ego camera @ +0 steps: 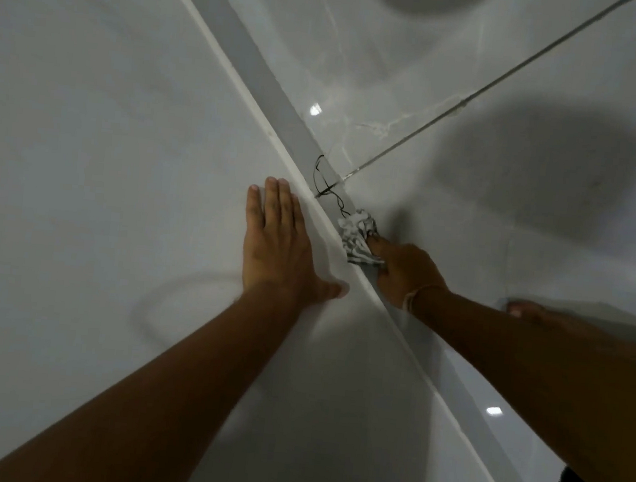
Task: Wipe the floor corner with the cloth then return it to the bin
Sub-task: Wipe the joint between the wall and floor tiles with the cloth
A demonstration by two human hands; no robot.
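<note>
Mid-wipe: right hand (pixel 403 270) grips cloth (pixel 359 237) pressed into floor corner; left hand (pixel 277 244) flat, open on wall (pixel 106 123); bin unseen, return pending

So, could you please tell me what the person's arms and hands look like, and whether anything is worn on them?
Both forearms are bare, with no sleeves in view and no gloves. The right hand has a thin, light-coloured band around its wrist. The left hand shows no ring, watch or band.
</note>
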